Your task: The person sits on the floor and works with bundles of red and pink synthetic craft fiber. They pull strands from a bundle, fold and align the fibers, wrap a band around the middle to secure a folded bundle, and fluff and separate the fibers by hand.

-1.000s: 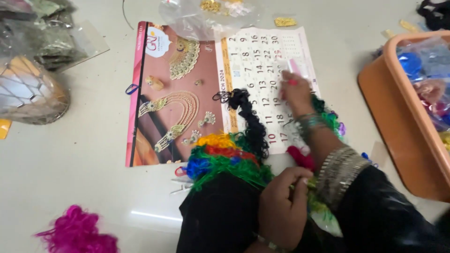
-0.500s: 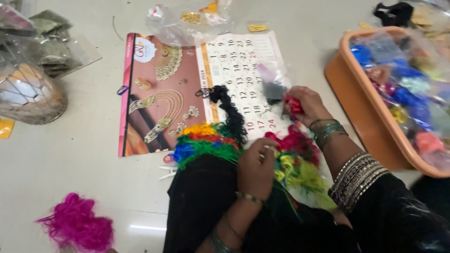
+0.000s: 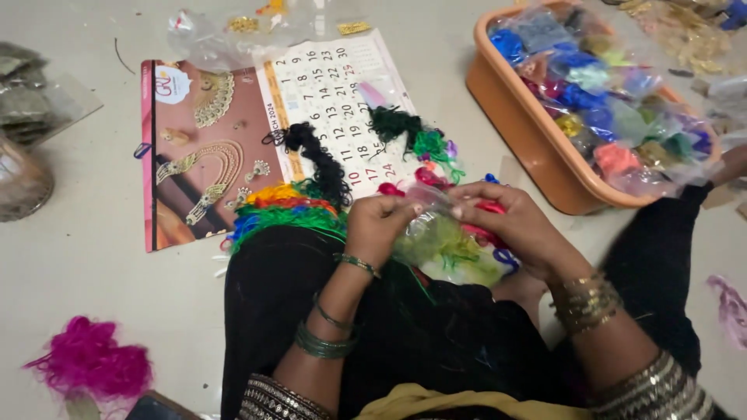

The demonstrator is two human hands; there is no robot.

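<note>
My left hand (image 3: 380, 225) and my right hand (image 3: 510, 225) both pinch a clear plastic bag (image 3: 445, 250) of green and yellow fluffy fibre, held over my lap in black cloth. Red fibre (image 3: 490, 208) shows under my right fingers. Just beyond my hands lie a rainbow-coloured fibre bundle (image 3: 284, 206), a black tuft (image 3: 319, 159) and a dark green tuft (image 3: 408, 132), all resting on a wall calendar (image 3: 233, 140) spread on the floor.
An orange plastic tub (image 3: 529, 148) full of bagged coloured fibre stands at the right. A magenta fibre clump (image 3: 89, 362) lies at the lower left. Clear bags and small gold pieces sit beyond the calendar; a rounded wrapped object (image 3: 19, 183) is at the left edge.
My right hand came back from the calendar, leaving the green tuft there, and joined my left hand on the clear bag. The view has shifted left and closer.
</note>
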